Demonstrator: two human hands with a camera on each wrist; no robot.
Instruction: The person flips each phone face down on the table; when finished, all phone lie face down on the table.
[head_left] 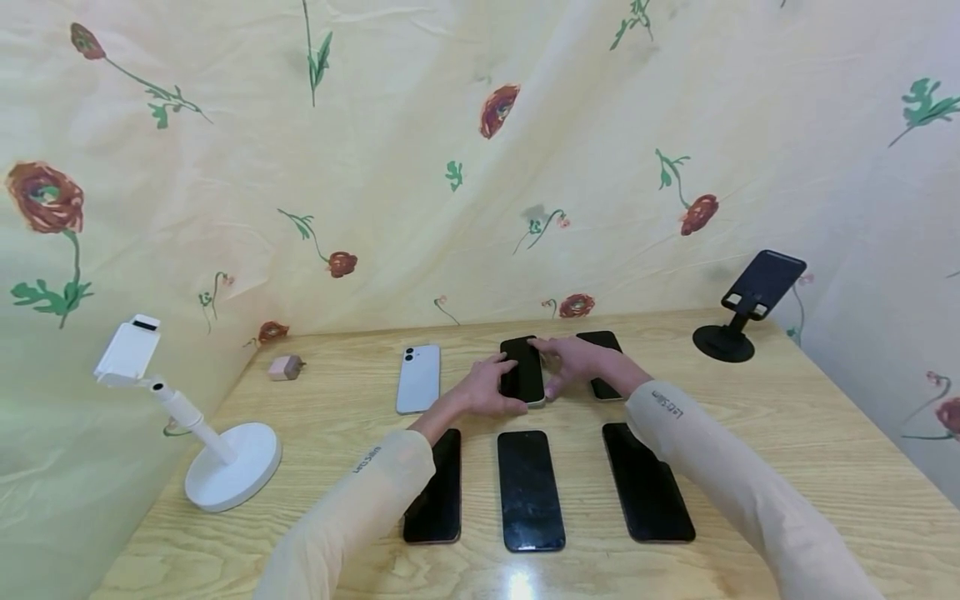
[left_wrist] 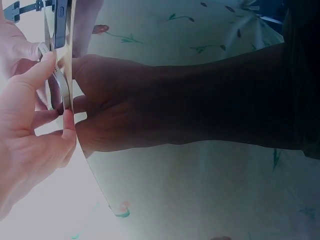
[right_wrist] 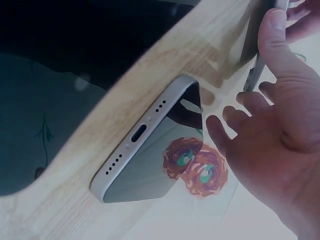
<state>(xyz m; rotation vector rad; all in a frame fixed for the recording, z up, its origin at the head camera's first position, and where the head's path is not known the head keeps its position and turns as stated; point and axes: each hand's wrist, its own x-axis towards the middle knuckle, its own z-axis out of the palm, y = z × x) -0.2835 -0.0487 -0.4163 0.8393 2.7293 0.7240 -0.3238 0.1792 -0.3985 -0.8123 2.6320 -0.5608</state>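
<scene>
At the back middle of the table, both hands hold a black-screened smartphone (head_left: 529, 379). My left hand (head_left: 491, 388) grips its left side, and in the left wrist view the thumb and fingers pinch the phone's edge (left_wrist: 64, 90), which looks tilted from the tabletop. My right hand (head_left: 576, 362) holds the right side, its thumb (right_wrist: 275, 47) on the edge. Partly behind that hand lies another dark phone (head_left: 602, 339). A pale blue phone (head_left: 420, 379) rests back-up to the left. In front lie three dark-screened phones (head_left: 442, 500), (head_left: 531, 492), (head_left: 651, 492), the outer two partly covered by the sleeves.
A white phone stand (head_left: 232, 467) stands at the left edge, and a black phone stand (head_left: 723, 342) at the back right. Near the back left sits a small pinkish charger plug (head_left: 285, 367). A flowered cloth (head_left: 420, 167) hangs behind the wooden table (head_left: 337, 467).
</scene>
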